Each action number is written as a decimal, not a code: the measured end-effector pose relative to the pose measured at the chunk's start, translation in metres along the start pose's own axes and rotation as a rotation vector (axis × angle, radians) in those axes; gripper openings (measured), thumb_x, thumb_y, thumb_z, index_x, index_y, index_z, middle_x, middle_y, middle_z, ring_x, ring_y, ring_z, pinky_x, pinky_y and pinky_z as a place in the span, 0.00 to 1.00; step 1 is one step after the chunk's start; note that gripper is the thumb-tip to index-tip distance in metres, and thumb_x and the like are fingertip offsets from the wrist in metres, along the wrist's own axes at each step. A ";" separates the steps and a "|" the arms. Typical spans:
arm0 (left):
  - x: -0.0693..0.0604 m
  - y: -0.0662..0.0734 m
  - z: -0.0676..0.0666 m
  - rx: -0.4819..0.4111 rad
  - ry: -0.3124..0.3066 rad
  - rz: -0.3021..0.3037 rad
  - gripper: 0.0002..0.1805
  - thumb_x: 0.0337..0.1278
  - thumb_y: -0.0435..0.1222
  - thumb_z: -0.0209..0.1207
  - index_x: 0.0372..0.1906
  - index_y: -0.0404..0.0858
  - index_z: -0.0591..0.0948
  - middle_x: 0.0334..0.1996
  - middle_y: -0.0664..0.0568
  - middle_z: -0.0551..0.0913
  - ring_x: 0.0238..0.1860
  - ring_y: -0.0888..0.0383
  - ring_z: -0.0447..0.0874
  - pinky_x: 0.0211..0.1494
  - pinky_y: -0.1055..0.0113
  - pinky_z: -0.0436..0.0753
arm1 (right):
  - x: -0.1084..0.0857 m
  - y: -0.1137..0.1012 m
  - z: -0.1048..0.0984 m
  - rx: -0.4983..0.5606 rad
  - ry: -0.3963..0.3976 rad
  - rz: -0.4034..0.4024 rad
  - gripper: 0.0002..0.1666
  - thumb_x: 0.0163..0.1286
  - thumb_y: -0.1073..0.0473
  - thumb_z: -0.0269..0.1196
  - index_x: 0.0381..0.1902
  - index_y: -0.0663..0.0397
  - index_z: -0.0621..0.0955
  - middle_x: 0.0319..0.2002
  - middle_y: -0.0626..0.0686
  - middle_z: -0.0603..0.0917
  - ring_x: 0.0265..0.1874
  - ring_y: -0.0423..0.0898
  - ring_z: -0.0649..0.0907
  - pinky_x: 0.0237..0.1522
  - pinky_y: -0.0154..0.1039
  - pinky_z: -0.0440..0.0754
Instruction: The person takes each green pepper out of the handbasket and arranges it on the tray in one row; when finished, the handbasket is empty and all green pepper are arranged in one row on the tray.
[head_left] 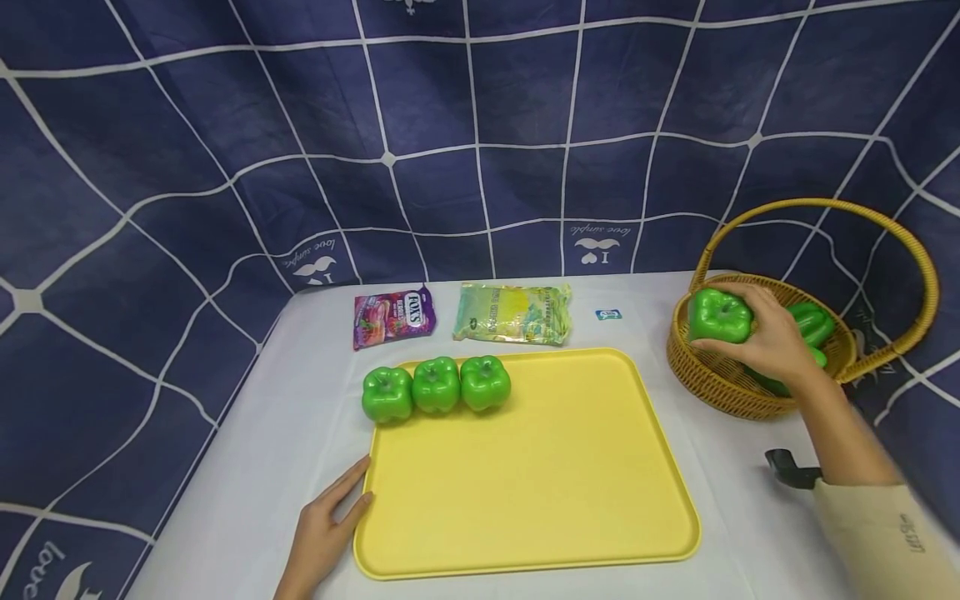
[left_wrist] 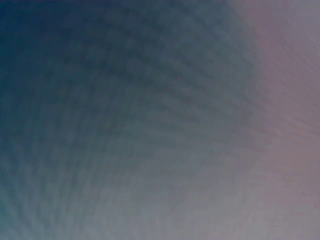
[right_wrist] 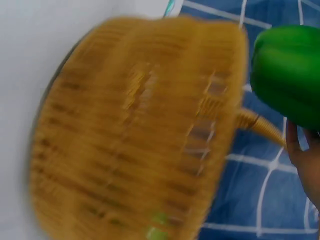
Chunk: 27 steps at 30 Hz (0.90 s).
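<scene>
My right hand [head_left: 768, 333] grips a green bell pepper [head_left: 718, 317] over the left side of a wicker basket [head_left: 705, 379]. In the right wrist view the same bell pepper [right_wrist: 292, 75] is above the rim of the blurred basket [right_wrist: 135, 130]. More green vegetables [head_left: 810, 323] lie inside the basket, partly hidden by the hand and arm. My left hand [head_left: 322, 521] rests by the left edge of a yellow tray [head_left: 525, 483], fingers extended. Three green bell peppers [head_left: 437, 385] sit in a row at the tray's far left corner. The left wrist view is too blurred to read.
Behind the tray lie a purple Fox's candy bag [head_left: 393, 317], a yellow-green packet [head_left: 513, 314] and a small blue-and-white packet [head_left: 608, 314]. A black object [head_left: 787, 469] is partly under the right forearm. The basket's tall handle [head_left: 825, 204] arches above it. A blue curtain [head_left: 525, 108] hangs behind.
</scene>
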<state>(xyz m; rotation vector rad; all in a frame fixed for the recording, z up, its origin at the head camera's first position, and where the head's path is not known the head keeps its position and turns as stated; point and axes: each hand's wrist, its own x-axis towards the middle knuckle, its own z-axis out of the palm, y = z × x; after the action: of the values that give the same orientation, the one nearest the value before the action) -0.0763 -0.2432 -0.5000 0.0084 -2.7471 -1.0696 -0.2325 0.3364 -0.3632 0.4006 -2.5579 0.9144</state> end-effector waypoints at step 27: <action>0.000 -0.003 0.001 0.015 0.004 0.011 0.26 0.56 0.47 0.60 0.61 0.48 0.73 0.60 0.60 0.73 0.60 0.58 0.69 0.61 0.75 0.63 | -0.005 -0.091 0.154 0.144 -0.381 -0.163 0.48 0.39 0.50 0.78 0.59 0.48 0.70 0.52 0.51 0.74 0.46 0.49 0.76 0.45 0.48 0.79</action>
<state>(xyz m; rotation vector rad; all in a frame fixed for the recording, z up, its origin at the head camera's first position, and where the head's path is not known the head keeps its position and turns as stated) -0.0769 -0.2449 -0.5028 -0.0021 -2.7485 -1.0449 -0.2332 0.1685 -0.4262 0.8884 -2.7463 1.0476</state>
